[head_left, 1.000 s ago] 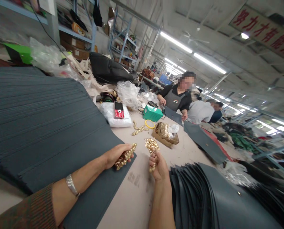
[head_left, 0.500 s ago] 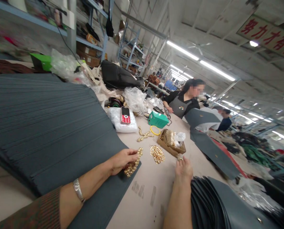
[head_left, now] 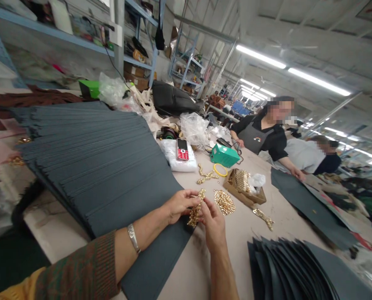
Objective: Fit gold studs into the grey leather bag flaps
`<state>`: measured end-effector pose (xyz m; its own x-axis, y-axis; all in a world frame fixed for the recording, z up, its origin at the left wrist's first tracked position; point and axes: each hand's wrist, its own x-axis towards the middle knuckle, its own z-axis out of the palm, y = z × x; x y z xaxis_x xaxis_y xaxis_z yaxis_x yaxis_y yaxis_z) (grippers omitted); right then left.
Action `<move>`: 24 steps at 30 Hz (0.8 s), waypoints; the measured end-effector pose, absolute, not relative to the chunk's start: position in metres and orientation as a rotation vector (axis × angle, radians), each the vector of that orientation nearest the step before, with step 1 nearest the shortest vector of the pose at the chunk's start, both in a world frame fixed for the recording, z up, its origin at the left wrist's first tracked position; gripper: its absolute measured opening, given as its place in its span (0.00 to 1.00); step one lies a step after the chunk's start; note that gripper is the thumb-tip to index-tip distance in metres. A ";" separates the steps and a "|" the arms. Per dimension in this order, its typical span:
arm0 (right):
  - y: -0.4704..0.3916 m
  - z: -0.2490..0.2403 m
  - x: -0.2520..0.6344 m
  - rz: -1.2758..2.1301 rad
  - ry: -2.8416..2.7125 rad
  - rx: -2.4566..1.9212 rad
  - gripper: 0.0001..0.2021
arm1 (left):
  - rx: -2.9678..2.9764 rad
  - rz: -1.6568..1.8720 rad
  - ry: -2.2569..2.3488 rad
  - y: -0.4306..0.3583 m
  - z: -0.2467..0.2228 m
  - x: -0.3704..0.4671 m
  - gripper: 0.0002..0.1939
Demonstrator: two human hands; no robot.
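Observation:
A bunch of small gold-coloured metal pieces [head_left: 194,216], chain-like, hangs from my left hand [head_left: 180,206], whose thumb and fingers close round its upper part. My right hand [head_left: 215,223] meets it from the right, thumb and fingertips pinched at the bunch's edge. Under my left hand lies a dark grey sheet [head_left: 161,250], the front one of a fanned stack [head_left: 111,154]. Just beyond my right hand is a loose pile of gold pieces [head_left: 225,202]. A gold strip [head_left: 263,218] lies farther right.
Behind are a cardboard box [head_left: 246,193] with gold pieces, a yellow ring [head_left: 220,170], a green box-shaped device [head_left: 225,155] and a red phone [head_left: 182,149] on a white packet. More dark sheets [head_left: 285,266] lie front right. A co-worker [head_left: 263,133] handles a sheet across the table.
My right hand has come left from beside the cardboard box to the bunch in my left hand. The gold strip now shows where it was. The co-worker's arm now reaches toward a sheet.

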<state>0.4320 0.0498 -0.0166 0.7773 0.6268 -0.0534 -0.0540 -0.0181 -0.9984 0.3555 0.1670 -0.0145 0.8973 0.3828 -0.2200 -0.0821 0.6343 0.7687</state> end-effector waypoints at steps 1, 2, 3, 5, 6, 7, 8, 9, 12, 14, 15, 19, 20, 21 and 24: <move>0.049 -0.019 0.433 0.593 -0.489 -1.501 0.26 | 0.847 0.282 0.402 0.167 -0.016 0.356 0.27; 0.047 -0.021 0.433 0.611 -0.494 -1.496 0.26 | 0.851 0.291 0.421 0.167 -0.018 0.357 0.27; 0.046 -0.024 0.434 0.629 -0.501 -1.491 0.26 | 0.859 0.300 0.442 0.168 -0.019 0.358 0.27; 0.046 -0.028 0.433 0.652 -0.512 -1.477 0.26 | 0.884 0.311 0.479 0.168 -0.022 0.359 0.27; 0.046 -0.030 0.433 0.659 -0.510 -1.466 0.25 | 0.902 0.314 0.493 0.168 -0.023 0.360 0.27; 0.046 -0.031 0.432 0.668 -0.503 -1.451 0.25 | 0.923 0.315 0.502 0.167 -0.023 0.360 0.26; 0.046 -0.032 0.431 0.682 -0.491 -1.433 0.25 | 0.945 0.313 0.506 0.167 -0.024 0.360 0.25; 0.047 -0.032 0.430 0.699 -0.475 -1.415 0.25 | 0.969 0.308 0.506 0.166 -0.024 0.360 0.23; 0.048 -0.032 0.430 0.730 -0.410 -1.376 0.26 | 1.027 0.289 0.499 0.165 -0.021 0.359 0.20; 0.047 -0.031 0.430 0.720 -0.370 -1.364 0.27 | 1.045 0.270 0.499 0.164 -0.018 0.358 0.19; 0.047 -0.030 0.431 0.719 -0.357 -1.358 0.27 | 1.048 0.255 0.498 0.164 -0.017 0.358 0.19; 0.044 -0.030 0.435 0.743 -0.360 -1.342 0.26 | 1.046 0.179 0.490 0.165 -0.014 0.356 0.16; 0.043 -0.031 0.436 0.740 -0.372 -1.349 0.25 | 1.047 0.176 0.493 0.166 -0.014 0.355 0.16; 0.042 -0.032 0.437 0.732 -0.386 -1.357 0.25 | 1.049 0.181 0.497 0.167 -0.014 0.355 0.17; 0.040 -0.036 0.440 0.699 -0.424 -1.383 0.23 | 1.058 0.212 0.502 0.168 -0.016 0.355 0.19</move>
